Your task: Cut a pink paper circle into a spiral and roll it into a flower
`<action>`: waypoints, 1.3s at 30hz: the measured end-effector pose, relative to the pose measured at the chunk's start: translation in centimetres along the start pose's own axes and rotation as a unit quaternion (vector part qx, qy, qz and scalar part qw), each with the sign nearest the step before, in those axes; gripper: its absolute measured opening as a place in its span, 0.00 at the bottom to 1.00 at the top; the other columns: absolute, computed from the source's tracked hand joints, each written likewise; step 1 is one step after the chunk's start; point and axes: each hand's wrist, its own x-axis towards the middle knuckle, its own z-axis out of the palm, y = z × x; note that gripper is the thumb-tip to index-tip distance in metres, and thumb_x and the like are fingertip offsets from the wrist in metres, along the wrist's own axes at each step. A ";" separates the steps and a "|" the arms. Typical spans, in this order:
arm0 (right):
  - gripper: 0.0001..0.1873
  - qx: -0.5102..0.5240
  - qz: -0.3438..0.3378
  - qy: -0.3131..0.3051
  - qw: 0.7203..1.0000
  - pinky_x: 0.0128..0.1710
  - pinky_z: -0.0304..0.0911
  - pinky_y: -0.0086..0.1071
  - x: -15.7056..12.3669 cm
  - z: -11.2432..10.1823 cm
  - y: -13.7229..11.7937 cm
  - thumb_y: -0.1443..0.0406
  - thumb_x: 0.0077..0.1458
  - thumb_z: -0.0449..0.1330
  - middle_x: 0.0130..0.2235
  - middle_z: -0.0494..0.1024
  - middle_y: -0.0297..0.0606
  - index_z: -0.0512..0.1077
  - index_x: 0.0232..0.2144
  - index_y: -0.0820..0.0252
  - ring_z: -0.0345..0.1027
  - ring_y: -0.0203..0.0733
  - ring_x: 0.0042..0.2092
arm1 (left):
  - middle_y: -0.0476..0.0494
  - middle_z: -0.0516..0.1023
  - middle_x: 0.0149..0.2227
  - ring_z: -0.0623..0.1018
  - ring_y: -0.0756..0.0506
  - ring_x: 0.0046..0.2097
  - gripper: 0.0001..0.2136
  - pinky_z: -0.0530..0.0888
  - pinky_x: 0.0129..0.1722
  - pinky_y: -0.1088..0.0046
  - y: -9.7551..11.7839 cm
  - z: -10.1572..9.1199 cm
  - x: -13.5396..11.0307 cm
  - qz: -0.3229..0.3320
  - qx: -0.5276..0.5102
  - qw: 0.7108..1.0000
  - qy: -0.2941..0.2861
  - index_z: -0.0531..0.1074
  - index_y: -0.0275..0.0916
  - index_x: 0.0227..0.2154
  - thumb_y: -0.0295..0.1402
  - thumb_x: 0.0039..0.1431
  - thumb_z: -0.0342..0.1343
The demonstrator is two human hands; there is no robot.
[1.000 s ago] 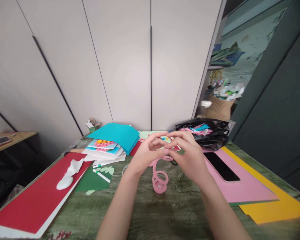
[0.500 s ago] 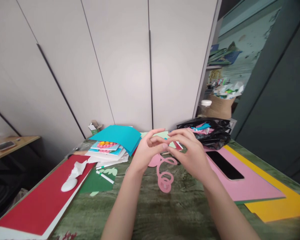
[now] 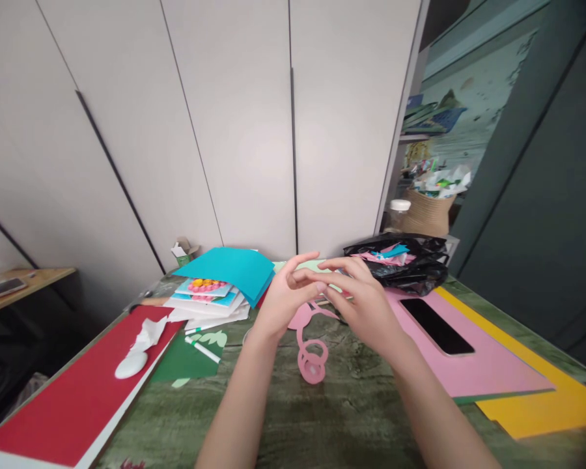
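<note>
Paper, judging by its thin edges, seems to make up the pink curl point(image 3: 303, 365) at the middle of the scene, just beneath the two hands. It should prove very light, pliant and a little springy, dry rather than slippery, and easy to crease or tear where the strip narrows. The broad rounded part at its upper left looks the surest place for a soft pinch; pulling on the lower loops would probably stretch the coil.

The left hand point(image 3: 282, 301) and right hand point(image 3: 366, 301) meet fingertip to fingertip above the bench point(image 3: 351, 410), both curved inward. The curl runs up behind the fingers, but I cannot tell whether either grip is closed on it, since the contact point is covered. Nor is it clear whether the lower loops hang free or rest on the bench.

Printed or coloured pieces on the far side are mostly blocked by the fingers. At left, the white lump point(image 3: 131, 365) on the red sheet point(image 3: 73, 384) is too blurred to identify. A dark red thing point(image 3: 133, 464) at the near left is cut off by the lower edge, and what lies deep in the black bag point(image 3: 422, 273), far right, is concealed.
</note>
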 end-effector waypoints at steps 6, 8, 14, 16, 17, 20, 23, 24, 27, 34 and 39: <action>0.14 -0.005 0.012 0.023 1.000 0.44 0.60 0.44 0.0 -0.2 0.2 0.69 0.55 0.56 0.43 0.73 0.38 0.75 0.40 0.46 0.63 0.46 0.46 | 0.47 0.77 0.33 0.76 0.49 0.35 0.23 0.70 0.39 0.72 0.2 0.1 -0.1 -0.002 0.013 1.000 -0.008 0.66 0.41 0.48 0.28 0.47 0.62; 0.11 -0.010 0.015 0.035 0.999 0.43 0.60 0.44 0.0 -0.2 0.3 0.69 0.53 0.58 0.42 0.74 0.38 0.76 0.36 0.48 0.63 0.47 0.46 | 0.46 0.78 0.34 0.76 0.48 0.36 0.23 0.70 0.39 0.70 0.4 0.1 -0.1 -0.007 0.018 1.000 -0.011 0.66 0.41 0.48 0.29 0.47 0.62; 0.04 -0.024 0.027 0.058 0.998 0.47 0.55 0.46 0.0 -0.1 0.4 0.67 0.48 0.64 0.40 0.75 0.37 0.73 0.23 0.55 0.65 0.47 0.44 | 0.41 0.77 0.38 0.75 0.44 0.43 0.19 0.69 0.42 0.68 0.6 -0.1 -0.2 -0.008 0.047 0.999 -0.005 0.66 0.40 0.49 0.35 0.53 0.58; 0.07 -0.022 0.029 0.056 0.998 0.46 0.55 0.46 0.0 -0.1 0.4 0.66 0.46 0.65 0.40 0.75 0.37 0.70 0.21 0.56 0.65 0.47 0.44 | 0.42 0.77 0.37 0.75 0.44 0.43 0.18 0.69 0.42 0.68 0.7 -0.1 -0.3 -0.016 0.052 0.998 -0.016 0.67 0.40 0.48 0.35 0.53 0.57; 0.08 -0.021 0.030 0.053 0.998 0.46 0.56 0.45 0.1 -0.1 0.3 0.67 0.46 0.65 0.40 0.75 0.37 0.69 0.20 0.57 0.65 0.47 0.44 | 0.42 0.77 0.37 0.75 0.44 0.43 0.19 0.69 0.42 0.68 0.8 -0.2 -0.3 -0.020 0.054 0.998 -0.025 0.67 0.40 0.48 0.34 0.53 0.58; 0.10 -0.013 0.039 0.040 0.998 0.43 0.58 0.43 0.1 -0.1 0.2 0.70 0.46 0.63 0.40 0.74 0.38 0.65 0.19 0.58 0.64 0.47 0.44 | 0.44 0.77 0.37 0.74 0.46 0.43 0.22 0.69 0.44 0.68 0.8 -0.2 -0.5 -0.031 0.064 0.996 -0.057 0.65 0.41 0.49 0.31 0.50 0.60; 0.10 -0.008 0.046 0.037 0.998 0.42 0.58 0.42 0.1 -0.1 0.1 0.72 0.45 0.62 0.40 0.74 0.38 0.65 0.19 0.58 0.63 0.47 0.44 | 0.45 0.76 0.36 0.73 0.46 0.43 0.26 0.69 0.43 0.69 0.7 -0.1 -0.5 -0.031 0.063 0.994 -0.083 0.63 0.41 0.51 0.28 0.47 0.62; 0.09 -0.007 0.044 0.038 0.998 0.42 0.58 0.42 0.1 -0.1 0.1 0.73 0.45 0.61 0.40 0.73 0.38 0.66 0.19 0.58 0.63 0.47 0.43 | 0.45 0.76 0.36 0.73 0.46 0.43 0.27 0.69 0.42 0.69 0.6 -0.1 -0.5 -0.028 0.060 0.994 -0.086 0.64 0.41 0.51 0.28 0.46 0.63; 0.10 0.000 0.032 0.041 0.999 0.42 0.59 0.41 0.1 0.0 -0.1 0.74 0.44 0.61 0.40 0.73 0.39 0.65 0.19 0.58 0.64 0.47 0.43 | 0.46 0.75 0.34 0.74 0.47 0.41 0.26 0.68 0.42 0.70 0.4 0.1 -0.5 -0.016 0.051 0.996 -0.071 0.65 0.41 0.50 0.27 0.46 0.63; 0.06 -0.010 0.007 0.059 0.998 0.42 0.59 0.42 0.0 -0.1 -0.5 0.70 0.48 0.61 0.40 0.73 0.39 0.69 0.22 0.57 0.64 0.46 0.43 | 0.47 0.76 0.31 0.74 0.49 0.35 0.29 0.69 0.37 0.72 0.4 0.2 -0.4 -0.027 0.000 0.999 -0.040 0.63 0.41 0.51 0.25 0.44 0.63; 0.06 -0.020 -0.011 0.030 0.999 0.43 0.59 0.41 0.0 -0.3 -0.2 0.67 0.52 0.60 0.40 0.73 0.39 0.73 0.35 0.54 0.63 0.45 0.44 | 0.45 0.78 0.32 0.75 0.50 0.32 0.32 0.69 0.36 0.72 0.5 -0.2 -0.2 -0.039 -0.063 0.997 -0.014 0.59 0.39 0.55 0.24 0.45 0.63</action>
